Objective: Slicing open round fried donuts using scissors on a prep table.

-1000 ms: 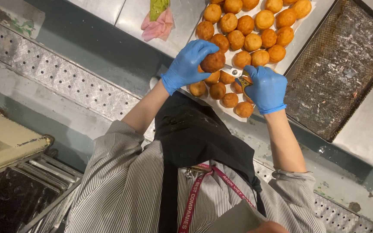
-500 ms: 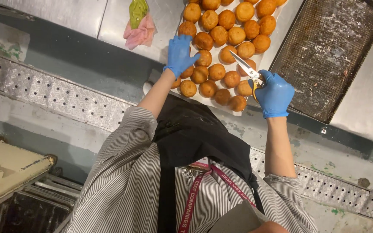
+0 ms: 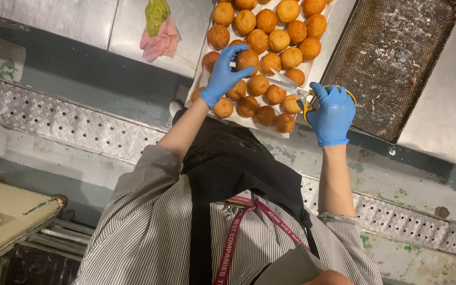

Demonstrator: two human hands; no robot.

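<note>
Dark mesh tray (image 3: pixel 397 63), pink-green cloths (image 3: pixel 158 29) — perforated steel ledge (image 3: pixel 54 124)

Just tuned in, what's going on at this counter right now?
A person in blue gloves works over a sheet of golden-brown fried balls on a steel counter. The left hand is closed on one fried ball; the right hand holds yellow-handled scissors, blades open beside it. A dark mesh tray sits to the right, crumpled gloves to the left.
</note>
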